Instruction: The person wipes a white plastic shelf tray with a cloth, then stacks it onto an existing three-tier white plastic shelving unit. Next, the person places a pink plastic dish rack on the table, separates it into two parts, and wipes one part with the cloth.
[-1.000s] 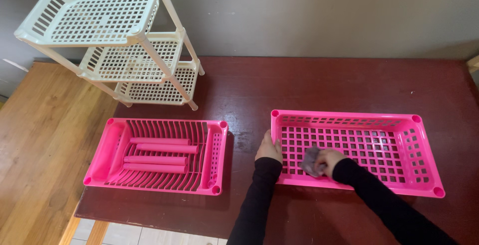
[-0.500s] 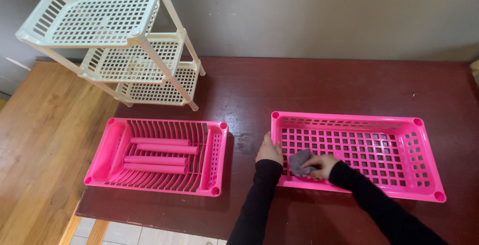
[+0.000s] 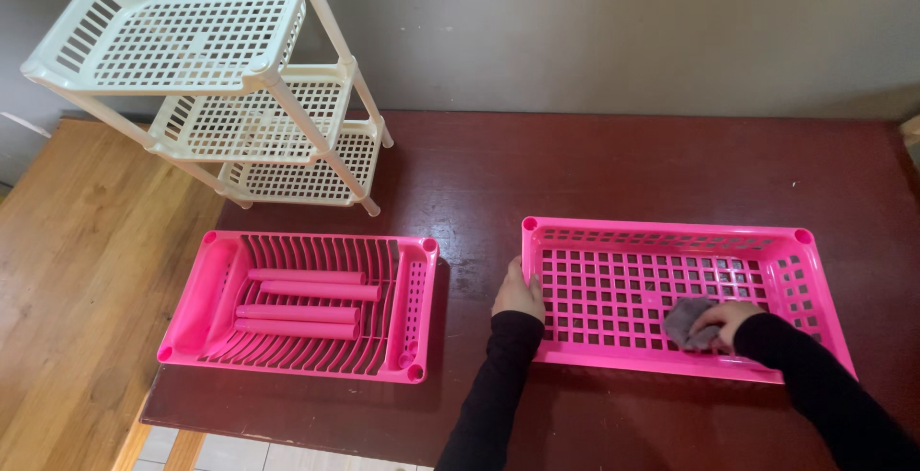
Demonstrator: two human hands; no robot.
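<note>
Pressing a crumpled grey cloth (image 3: 692,323) against the grid floor of a pink plastic basket (image 3: 671,241), the right hand (image 3: 728,321) grips the rag near the basket's right end on the dark red desk (image 3: 575,164). The left hand (image 3: 517,291) lies flat against the basket's left wall, fingers closed together, holding nothing. A second pink tray (image 3: 216,284) carrying four pink tubes (image 3: 302,303) sits well apart at left, before a cream three-tier rack (image 3: 192,40).

A cream three-tier rack (image 3: 230,88) stands behind a second pink tray (image 3: 216,289) holding four pink tubes (image 3: 307,303).
</note>
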